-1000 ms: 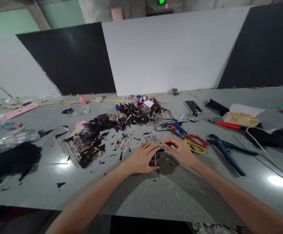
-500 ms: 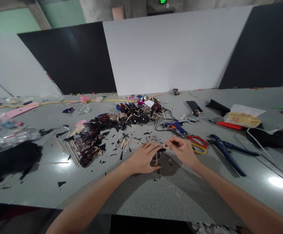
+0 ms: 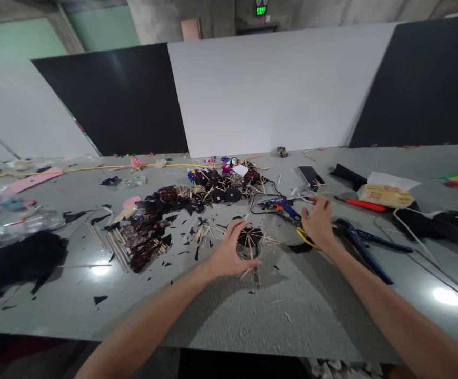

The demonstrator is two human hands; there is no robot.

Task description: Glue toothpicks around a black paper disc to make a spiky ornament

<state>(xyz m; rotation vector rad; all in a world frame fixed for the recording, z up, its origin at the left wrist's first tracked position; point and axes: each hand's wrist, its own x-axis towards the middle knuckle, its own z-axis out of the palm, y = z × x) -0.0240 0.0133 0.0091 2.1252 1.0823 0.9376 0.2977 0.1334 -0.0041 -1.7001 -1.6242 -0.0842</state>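
Observation:
My left hand [image 3: 231, 252] holds a small round piece of black fabric with thin wooden sticks fanning out from its middle [image 3: 250, 237], between thumb and fingertips, low over the table. Off to the right, my right hand [image 3: 318, 223] has its fingers apart and nothing visible in them. It hovers over the scissors, whose yellow handle [image 3: 308, 238] peeks out below; the rest of them is mostly covered. A blue glue gun [image 3: 284, 206] lies just left of that hand. Beside the held piece are loose short sticks [image 3: 269, 239] and a black scrap [image 3: 303, 248].
Blue-handled cutters [image 3: 365, 247] and a red-handled tool [image 3: 365, 204] lie to the right, near a yellow packet [image 3: 387, 195] and a phone [image 3: 310, 176]. Similar black stick-and-fabric pieces [image 3: 217, 189] are heaped behind. Patterned dark fabric [image 3: 144, 237] and a stick bundle [image 3: 116, 247] sit left.
My right hand has left the stick-and-fabric piece and moved right, over the scissors, its fingers now apart. My left hand stays around the piece, whose fanned top is now uncovered.

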